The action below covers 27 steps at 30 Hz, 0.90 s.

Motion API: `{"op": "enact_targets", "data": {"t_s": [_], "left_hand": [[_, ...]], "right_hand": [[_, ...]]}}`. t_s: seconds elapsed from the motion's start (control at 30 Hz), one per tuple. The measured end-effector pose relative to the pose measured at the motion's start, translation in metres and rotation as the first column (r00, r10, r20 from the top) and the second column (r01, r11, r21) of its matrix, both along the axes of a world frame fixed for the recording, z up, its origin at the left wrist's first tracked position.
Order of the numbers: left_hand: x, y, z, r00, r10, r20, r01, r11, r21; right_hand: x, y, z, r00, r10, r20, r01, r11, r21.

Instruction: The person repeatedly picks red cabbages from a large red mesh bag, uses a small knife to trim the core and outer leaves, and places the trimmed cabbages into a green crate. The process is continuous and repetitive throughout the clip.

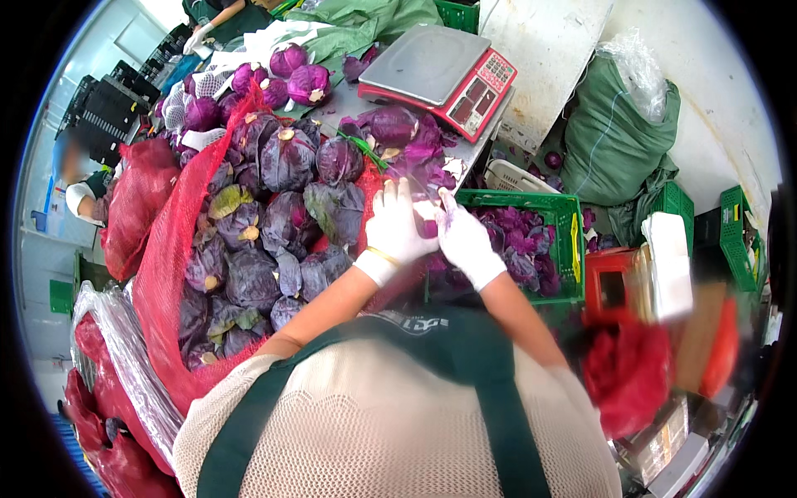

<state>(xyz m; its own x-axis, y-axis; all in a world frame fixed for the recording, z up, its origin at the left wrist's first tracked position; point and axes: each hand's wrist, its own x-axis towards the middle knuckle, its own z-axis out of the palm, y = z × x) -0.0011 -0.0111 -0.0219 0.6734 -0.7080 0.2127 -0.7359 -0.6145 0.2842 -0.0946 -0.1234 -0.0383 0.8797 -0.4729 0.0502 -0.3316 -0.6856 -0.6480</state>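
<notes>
My left hand (pixel 393 227), in a white glove with a yellow band at the wrist, reaches forward with its fingers extended. Close beside it on the right is my right hand (pixel 466 235), also white-gloved, with purple stains on the fingers. Between the two lies something pale and blurred; whether either hand grips it I cannot tell. Loose purple cabbage leaves (pixel 423 149) are heaped on the metal tabletop just beyond my fingertips. To the left, whole red cabbages (pixel 252 274) with dark outer leaves fill an opened red mesh sack (pixel 165 292).
A red digital scale (pixel 429 71) stands on the table beyond. At right, a green plastic crate (pixel 520 198) holds trimmed leaves, near a stuffed green woven sack (pixel 619 134). Peeled cabbages (pixel 308 84) lie at the far left. Two other people (pixel 87 193) are at the left and far end.
</notes>
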Motion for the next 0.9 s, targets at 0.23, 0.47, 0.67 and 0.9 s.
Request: {"op": "enact_targets", "data": {"t_s": [0.23, 0.47, 0.67, 0.9], "left_hand": [[-0.008, 0.042, -0.005, 0.99, -0.142, 0.019, 0.144, 0.974, -0.173], [0.019, 0.05, -0.01, 0.98, -0.16, -0.116, 0.13, 0.963, -0.236], [0.035, 0.044, -0.006, 0.968, -0.205, -0.145, 0.184, 0.972, -0.147], [0.05, 0.03, 0.001, 0.942, -0.178, -0.285, 0.155, 0.983, -0.103]], "right_hand": [[-0.054, -0.104, -0.077, 0.984, -0.176, -0.038, 0.177, 0.909, 0.378], [-0.069, -0.064, -0.053, 0.935, -0.286, 0.21, 0.147, 0.851, 0.504], [-0.006, -0.008, -0.012, 0.929, 0.253, 0.271, -0.26, 0.965, -0.009], [0.006, -0.014, -0.018, 0.933, 0.193, 0.304, -0.157, 0.978, -0.14]]}}
